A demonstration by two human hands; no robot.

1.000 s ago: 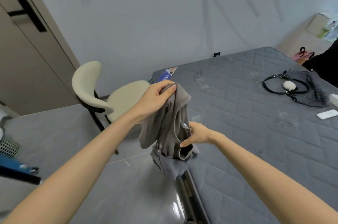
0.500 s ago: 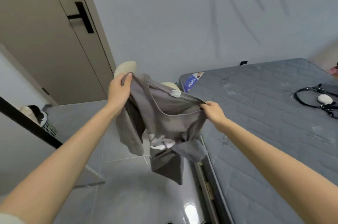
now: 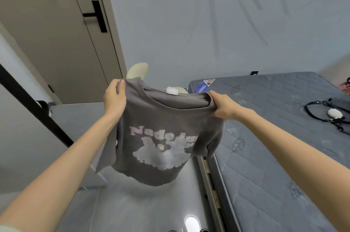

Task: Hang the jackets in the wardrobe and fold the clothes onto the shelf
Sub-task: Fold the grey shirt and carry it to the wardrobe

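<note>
Grey T-shirt point(image 3: 161, 137) hangs in the air, held by its 2 shoulders with the printed side toward the camera. The left hand point(image 3: 114, 97) pinches 1 shoulder, its fingers point(image 3: 121, 86) curled over the top edge. The right hand point(image 3: 223, 106) is closed round the other shoulder, its fingertips tucked behind the cloth and out of sight. Between the 2 grips the neckline sags, and a white label point(image 3: 172, 91) shows inside it. Below the fingers the hem dangles above the glossy floor point(image 3: 147, 209), touching nothing. Just right of the right-hand fingers the mattress point(image 3: 274, 156) begins, with a black bag point(image 3: 339, 104) farther out on it.

I judge this garment ready for folding, with 0 folds made. No shelf, hanger or jacket shows. Whether the door point(image 3: 56, 42) beyond the left-hand fingers belongs to the wardrobe I cannot tell. Folding, shelving and all the hanging seem left to do.
</note>
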